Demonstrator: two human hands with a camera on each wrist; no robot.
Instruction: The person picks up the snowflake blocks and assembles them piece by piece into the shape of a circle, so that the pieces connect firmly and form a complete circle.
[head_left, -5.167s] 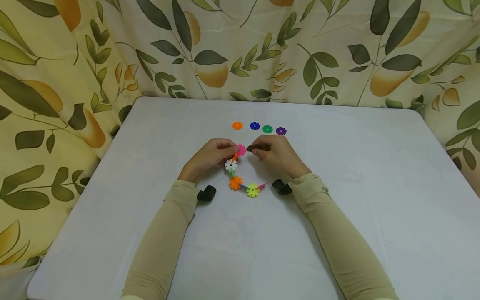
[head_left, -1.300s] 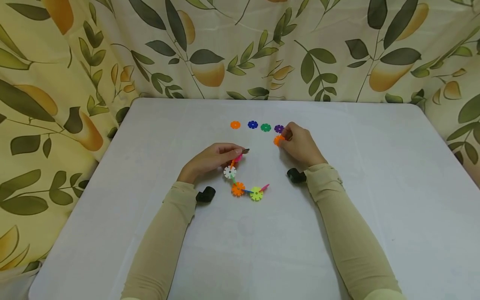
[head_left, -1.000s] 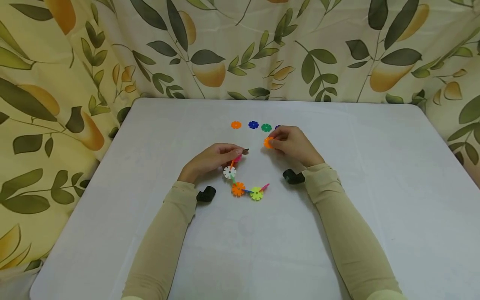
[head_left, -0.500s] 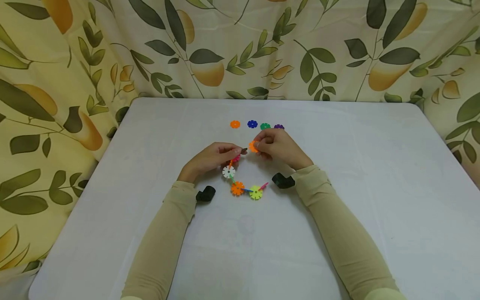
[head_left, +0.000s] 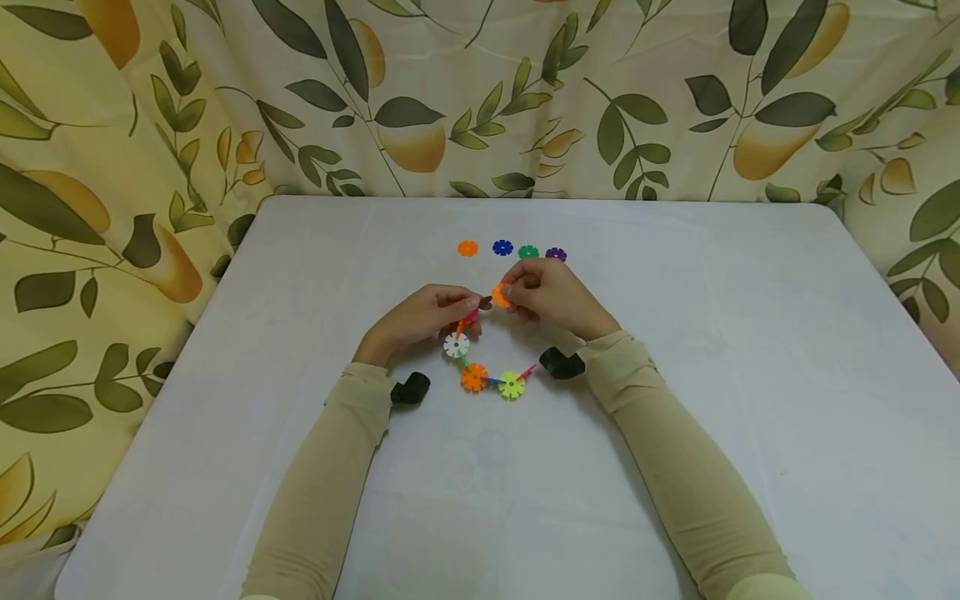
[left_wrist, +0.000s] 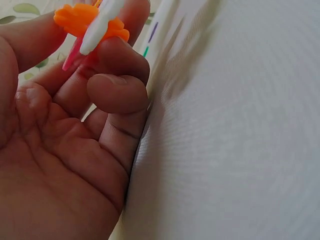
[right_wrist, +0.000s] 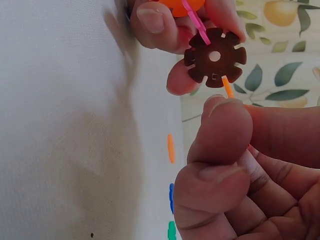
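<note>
My left hand (head_left: 427,321) pinches the upper end of a chain of slotted plastic flower discs. In the right wrist view, a brown disc (right_wrist: 227,55) sits at that end, slotted onto a pink disc (right_wrist: 197,22). Below, the chain curves through a white disc (head_left: 456,345), an orange one and a yellow-green disc (head_left: 512,385) to another pink disc (head_left: 528,372) at its far end. My right hand (head_left: 562,296) pinches a separate orange disc (head_left: 500,294). Its edge meets a slot in the brown disc, seen edge-on in the right wrist view; fingers hide most of it.
Behind the hands lies a row of loose discs: orange (head_left: 468,248), blue (head_left: 502,247), green (head_left: 528,252) and purple (head_left: 556,254). The white-covered table (head_left: 480,500) backs onto a leaf-patterned curtain (head_left: 570,100). Black wrist cameras (head_left: 410,389) hang under both wrists.
Earlier the right hand held the brown disc beside the pink one; the brown disc is now on the chain. The right hand picked up an orange disc near the purple one and brought it left.
</note>
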